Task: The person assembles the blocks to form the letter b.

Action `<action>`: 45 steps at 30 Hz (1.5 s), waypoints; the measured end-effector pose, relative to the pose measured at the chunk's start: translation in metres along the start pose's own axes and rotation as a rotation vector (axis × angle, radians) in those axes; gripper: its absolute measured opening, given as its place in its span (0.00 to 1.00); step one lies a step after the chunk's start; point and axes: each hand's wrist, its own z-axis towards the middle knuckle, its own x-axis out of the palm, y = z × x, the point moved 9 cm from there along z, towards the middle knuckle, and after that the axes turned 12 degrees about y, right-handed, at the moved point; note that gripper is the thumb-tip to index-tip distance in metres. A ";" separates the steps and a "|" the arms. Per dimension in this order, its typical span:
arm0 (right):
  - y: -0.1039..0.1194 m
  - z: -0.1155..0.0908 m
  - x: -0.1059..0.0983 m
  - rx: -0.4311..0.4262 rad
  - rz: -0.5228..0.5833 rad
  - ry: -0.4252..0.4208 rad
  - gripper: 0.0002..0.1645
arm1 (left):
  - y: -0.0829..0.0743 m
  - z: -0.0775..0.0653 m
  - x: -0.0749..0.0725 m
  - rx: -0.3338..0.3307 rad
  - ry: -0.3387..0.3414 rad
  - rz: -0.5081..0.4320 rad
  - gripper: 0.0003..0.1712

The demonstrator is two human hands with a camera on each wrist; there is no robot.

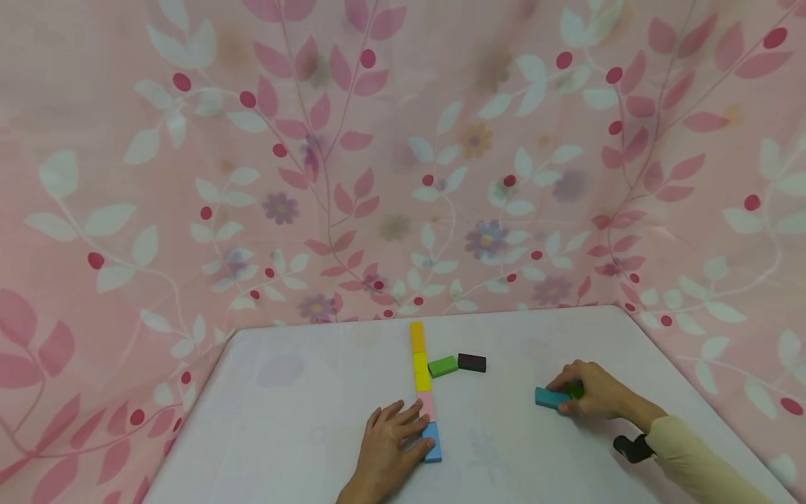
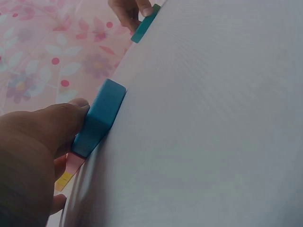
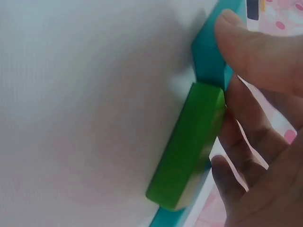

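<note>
A straight row of end-to-end blocks runs away from me: a light blue block (image 1: 432, 451), a pink block (image 1: 426, 400), a yellow block (image 1: 422, 371) and an orange block (image 1: 418, 337). My left hand (image 1: 392, 448) lies along its left side, fingers spread and nearly straight, thumb on the blue block and a fingertip at the pink one. At the right, my right hand (image 1: 592, 392) pinches a teal block (image 1: 549, 398) between thumb and fingers. A green block (image 3: 187, 146) sits at the teal block's end, partly under that hand.
Between the hands, a light green block (image 1: 443, 366) touches the row's right side, with a black block (image 1: 472, 362) at its other end. A dark object (image 1: 632, 449) shows beside the right cuff. Pink floral cloth (image 1: 390, 175) hangs behind the white table (image 1: 283, 420).
</note>
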 end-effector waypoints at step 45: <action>0.033 0.044 0.016 -0.033 -0.022 -0.074 0.36 | -0.004 -0.002 -0.003 0.031 -0.040 0.016 0.23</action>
